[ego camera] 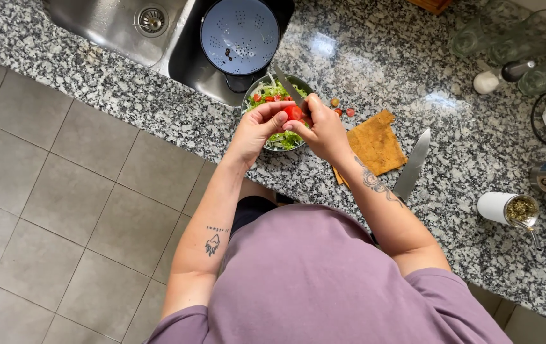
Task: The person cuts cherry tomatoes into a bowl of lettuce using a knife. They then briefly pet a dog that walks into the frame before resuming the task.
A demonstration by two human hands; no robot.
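- Salad bowl (pixel 255 95) as the landmark: a round metal bowl of shredded green leaves and red tomato pieces on the speckled granite counter (pixel 413 57), just beside the sink's edge.
- Left hand (pixel 257 127) hovers over the bowl's near rim, fingers curled shut around a small red tomato (pixel 294 113), pinching it from the left.
- Right hand (pixel 325 130) meets it directly over the bowl, closed on the handle of a small knife (pixel 291 89); the blade slants up and away across the bowl's far rim, its edge at the tomato.
- Tomato sits between the two hands, above the greens, touching fingertips on both sides.
- Beyond the bowl, in the steel sink (pixel 107 25), stands a pale blue colander (pixel 240 35).
- Right of the bowl, a few small tomatoes (pixel 342 108) lie loose on the granite.
- Further right lies an orange cloth (pixel 375 143), with a large knife (pixel 413 164) just past its edge, blade pointing away from the person.
- Well to the right of the bowl stands a white cup (pixel 505 209) filled with green herb and a metal straw.
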